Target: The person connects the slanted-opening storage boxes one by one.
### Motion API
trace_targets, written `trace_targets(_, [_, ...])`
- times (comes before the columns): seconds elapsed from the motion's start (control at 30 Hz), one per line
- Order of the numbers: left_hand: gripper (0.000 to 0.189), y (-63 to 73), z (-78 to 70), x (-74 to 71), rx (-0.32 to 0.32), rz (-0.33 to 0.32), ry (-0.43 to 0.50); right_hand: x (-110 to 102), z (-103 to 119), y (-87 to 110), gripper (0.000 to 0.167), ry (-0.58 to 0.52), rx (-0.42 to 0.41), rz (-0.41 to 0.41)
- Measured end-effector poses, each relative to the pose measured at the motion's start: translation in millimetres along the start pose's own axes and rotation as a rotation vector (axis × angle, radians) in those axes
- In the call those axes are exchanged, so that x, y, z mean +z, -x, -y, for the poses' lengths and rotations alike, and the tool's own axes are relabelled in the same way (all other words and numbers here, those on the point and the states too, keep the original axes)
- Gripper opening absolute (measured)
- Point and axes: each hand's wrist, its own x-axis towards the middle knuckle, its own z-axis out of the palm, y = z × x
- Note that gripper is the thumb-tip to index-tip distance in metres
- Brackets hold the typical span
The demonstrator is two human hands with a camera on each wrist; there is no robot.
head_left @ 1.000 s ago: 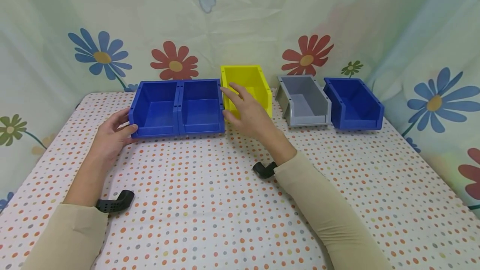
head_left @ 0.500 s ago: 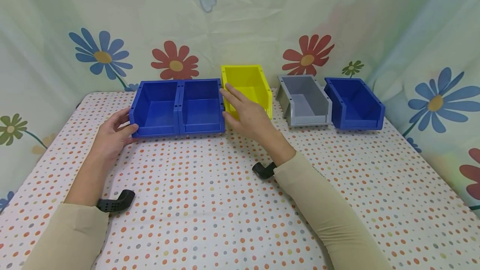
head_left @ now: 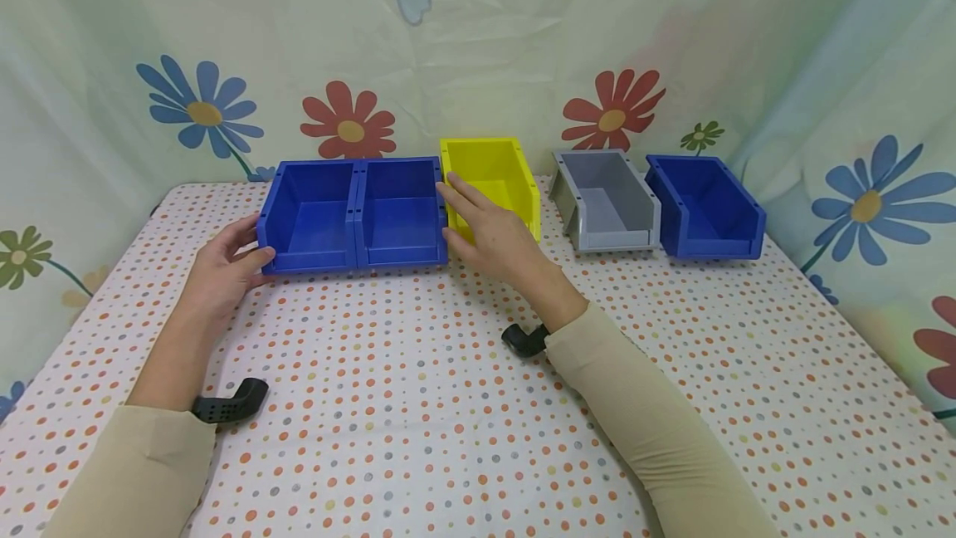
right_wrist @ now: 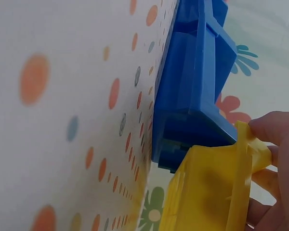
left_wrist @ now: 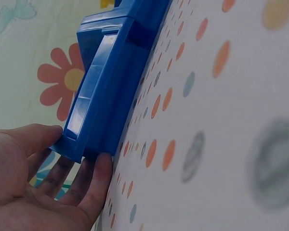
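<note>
In the head view two blue storage bins, a left one [head_left: 308, 227] and one right of it [head_left: 399, 222], stand side by side and touch. My left hand [head_left: 224, 268] rests against the left bin's outer side; its thumb lies at the front corner and the other fingers touch the side, as the left wrist view shows. My right hand [head_left: 496, 239] holds the left wall of a yellow bin [head_left: 489, 163] close against the right blue bin. In the right wrist view its thumb [right_wrist: 269, 126] and fingers lie on opposite sides of the yellow wall [right_wrist: 243, 183].
A grey bin [head_left: 605, 198] and another blue bin [head_left: 705, 206] stand to the right of the yellow one. A dotted cloth [head_left: 418, 405] covers the table. A flower-printed curtain [head_left: 478, 48] hangs right behind the row of bins.
The yellow bin's back rim has come slightly down and towards me, the right hand moving with it. Over the last second the right fingers closed in on its left wall. The left hand stays put.
</note>
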Motion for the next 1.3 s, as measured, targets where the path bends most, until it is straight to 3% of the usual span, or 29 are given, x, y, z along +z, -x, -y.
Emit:
trace_targets(0.73, [0.064, -1.4, -0.5, 0.6, -0.006, 0.004, -0.014, 5.1, -4.6, 2.7, 0.067, -0.038, -0.001, 0.068])
trace_targets(1.3, [0.065, -1.4, -0.3, -1.2, -0.012, 0.016, -0.022, 8.0, -6.1, 2.5, 0.070, -0.089, 0.048, 0.131])
